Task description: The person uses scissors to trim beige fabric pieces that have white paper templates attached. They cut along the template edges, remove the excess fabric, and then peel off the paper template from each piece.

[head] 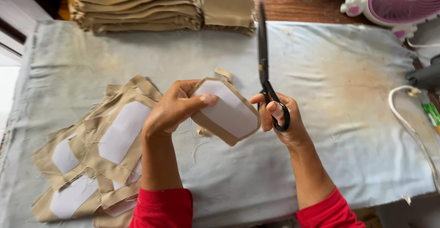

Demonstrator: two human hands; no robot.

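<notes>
At the lower left of the frame lies a loose heap of tan fabric pieces with white rectangular backing (98, 159), overlapping one another on a pale grey-blue cloth (330, 131) that covers most of the work surface. Their edges are frayed and several show the white panel face up.

Just right of that heap, the left hand (172, 111) rises from a red sleeve (162, 207). Its fingers are closed on a trimmed tan fabric piece with a white angular panel (227, 111), thumb lying across the white face and the other fingers behind it. The piece is held above the cloth near the centre of the frame, tilted down toward the right. Small tan fabric scraps (223, 74) lie on the cloth just above and below it.

Immediately right of the piece, the right hand (279, 118) grips a pair of long black scissors (264, 67). The thumb and fingers pass through the handle loops and are clamped on them, and the blades point straight up the frame, pressed together. The blades stand beside the held piece and do not touch it.

At the top, left of centre, sits a stack of folded tan fabric (142, 5). In the upper right corner is a white and pink table fan (396, 1), and a white cable (410, 127) runs down the right edge.
</notes>
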